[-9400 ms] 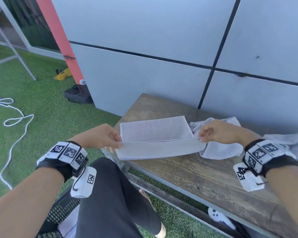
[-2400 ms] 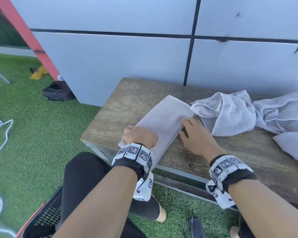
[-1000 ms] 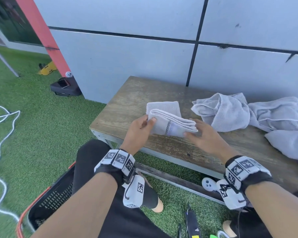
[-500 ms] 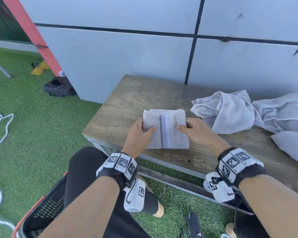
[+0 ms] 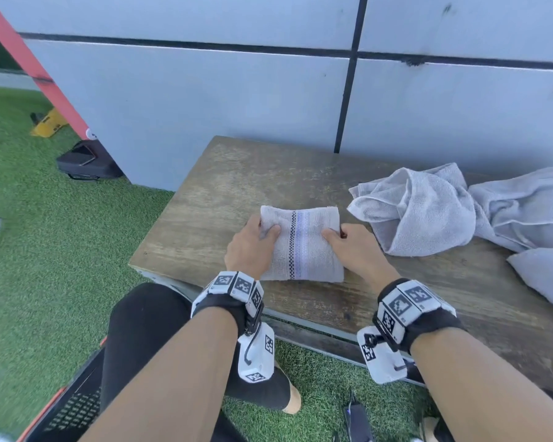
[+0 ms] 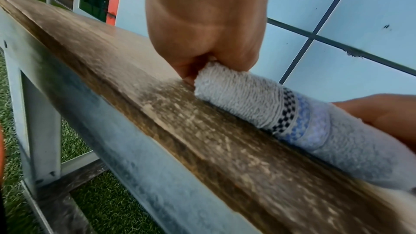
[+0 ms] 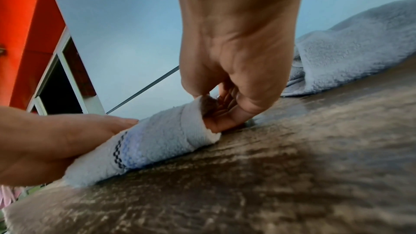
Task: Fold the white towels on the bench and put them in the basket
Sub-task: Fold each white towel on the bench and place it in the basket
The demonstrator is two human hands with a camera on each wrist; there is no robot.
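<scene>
A folded white towel (image 5: 300,244) with a checked and blue stripe lies on the wooden bench (image 5: 237,186) near its front edge. My left hand (image 5: 253,247) grips the towel's left side, thumb on top and fingers under it, as the left wrist view shows at the towel (image 6: 258,100). My right hand (image 5: 348,247) pinches the right side, with the thumb on top and the fingers curled under the towel (image 7: 162,136). Unfolded white towels (image 5: 428,212) lie crumpled to the right on the bench. The dark basket (image 5: 67,409) with an orange rim stands on the grass by my left leg.
A grey panelled wall (image 5: 268,90) runs right behind the bench. Green artificial grass (image 5: 45,250) covers the ground, with a black bag (image 5: 87,161) and a yellow tool (image 5: 48,122) at the left. A dark device (image 5: 355,422) lies on the grass under the bench edge.
Since a second ago the towel has been turned stripe-up and laid flat on the bench. Both hands have closed on its two sides.
</scene>
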